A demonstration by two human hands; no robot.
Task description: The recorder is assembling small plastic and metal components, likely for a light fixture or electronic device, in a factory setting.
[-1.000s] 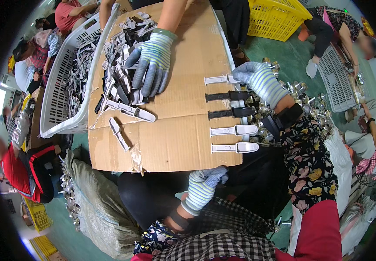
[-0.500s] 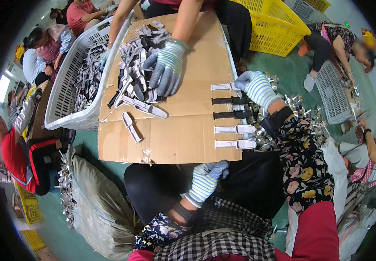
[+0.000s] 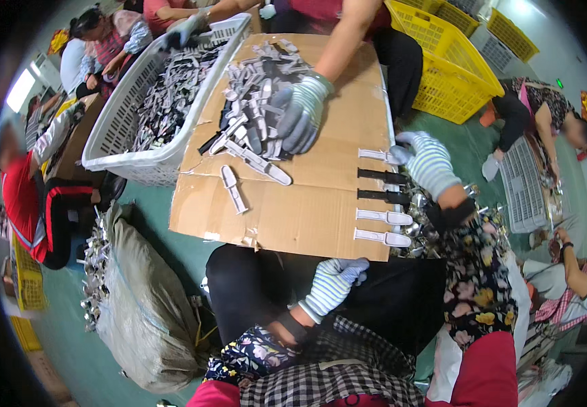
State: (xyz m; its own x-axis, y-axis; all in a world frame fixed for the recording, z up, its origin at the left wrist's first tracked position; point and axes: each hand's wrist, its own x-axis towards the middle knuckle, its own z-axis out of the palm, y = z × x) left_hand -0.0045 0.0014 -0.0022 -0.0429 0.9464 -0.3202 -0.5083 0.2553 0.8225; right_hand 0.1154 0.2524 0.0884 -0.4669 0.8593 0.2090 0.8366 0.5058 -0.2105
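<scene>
My right hand, in a striped knit glove, is at the right edge of the cardboard. Its thumb and forefinger are apart at the rounded end of the farthest white plastic handle-like piece. Nearer me in the same row lie two black pieces and two more white pieces. My left hand, gloved alike, is over my lap below the cardboard's near edge. Its fingers are curled closed, and anything inside them is hidden.
A co-worker's gloved hand rests at a pile of grey, white and black pieces. The co-worker's other glove is above a white basket. Shiny metal parts lie right of the cardboard; a bulging sack stands left.
My view has shifted, moving the scene rightward. My right fingers have spread a little at the far white piece. The co-worker's other hand has moved to the basket's far end. My left hand stays closed.
</scene>
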